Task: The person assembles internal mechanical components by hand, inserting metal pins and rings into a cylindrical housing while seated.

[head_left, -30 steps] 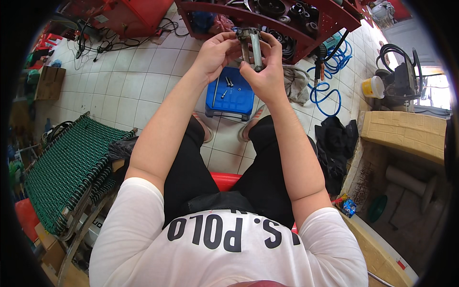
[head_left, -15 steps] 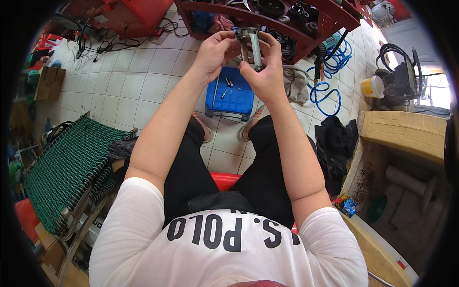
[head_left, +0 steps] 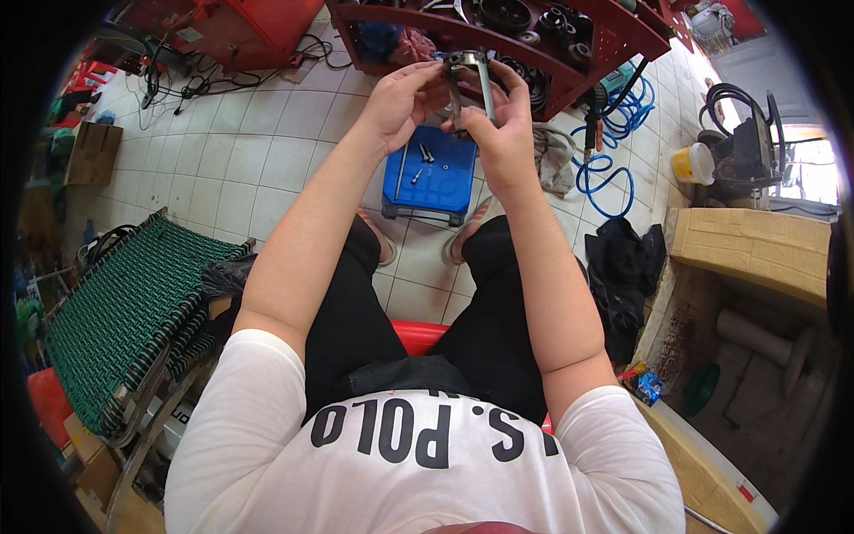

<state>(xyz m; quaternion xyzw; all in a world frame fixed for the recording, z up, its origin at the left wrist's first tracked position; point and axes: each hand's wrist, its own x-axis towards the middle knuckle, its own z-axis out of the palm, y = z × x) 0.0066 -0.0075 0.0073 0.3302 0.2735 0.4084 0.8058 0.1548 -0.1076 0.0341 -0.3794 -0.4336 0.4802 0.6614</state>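
My right hand clamps the metal part, just turned, so I see more through its middle. Left hand at its left edge, hold unclear.

Bright scene, blown-out opening at right, fisheye bending, black corners

The one view is a head-worn wide fisheye, facing steeply downward. The camera sits high on the wearer's side of the blue stool, close above the white shirt, farther from the stool.
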